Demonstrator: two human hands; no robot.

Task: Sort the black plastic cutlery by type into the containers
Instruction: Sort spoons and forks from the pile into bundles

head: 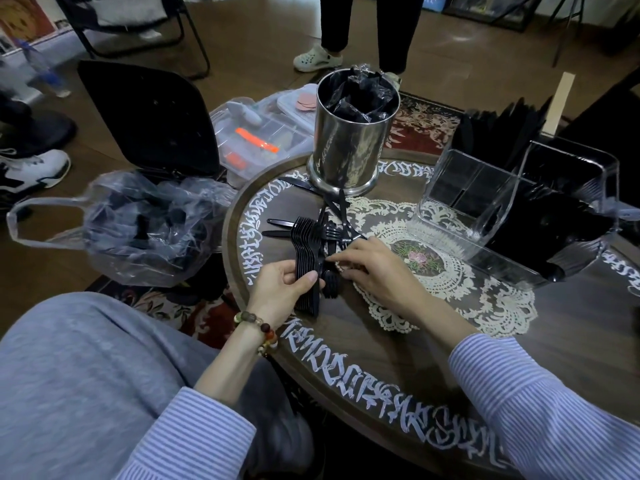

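- Round dark table (pixel 408 344) with white lettering round its rim carries a lace doily (pixel 446 271).
- Left hand (pixel 280 285) grips a stack of black forks (pixel 306 251).
- Right hand (pixel 374 268) pinches loose cutlery (pixel 337 216) beside it.
- Steel cylinder (pixel 349 143) and clear divided container (pixel 485 209) stand behind.

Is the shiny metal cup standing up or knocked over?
Standing up. The metal cup rests on its base on the table, open mouth upward, with black wrapped pieces inside.
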